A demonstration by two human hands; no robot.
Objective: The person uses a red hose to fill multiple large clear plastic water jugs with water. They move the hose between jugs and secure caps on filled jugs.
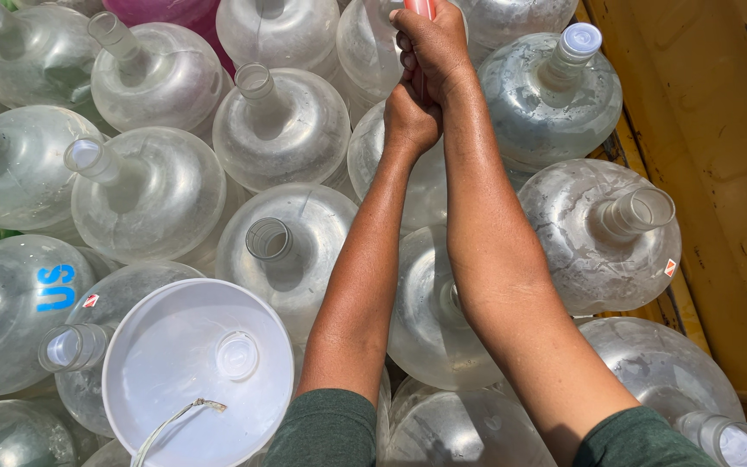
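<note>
Both fists stacked on a red rod [420, 9], right hand [432, 43] on top and left hand [410, 117] jammed right under it, touching. Fingers fully curled round, no gap showing, so a proper tight two-handed grip. Only a short bit of the rod visible poking out above the right hand at the frame's top edge and a sliver between the two fists; couldn't tell what sat at either end.

Looked rigid and thin, probably plastic or coated metal, light enough by itself. Smooth surface, so likely slippery with sweaty palms — stacked fists close together seemed the sensible place to hold.

Directly below the hands: big clear water jugs [283, 130] packed neck-up, shoulder to shoulder. Most uncapped, one just right of the right hand capped [581, 39]. Seemed empty, so light, springy-walled, prone to rolling and shifting under pressure. Narrow necks the obvious grab point.

Down near the left elbow, a white plastic funnel [198, 372] sat in a jug. Yellow metal wall [702, 130] well off to the right.
</note>
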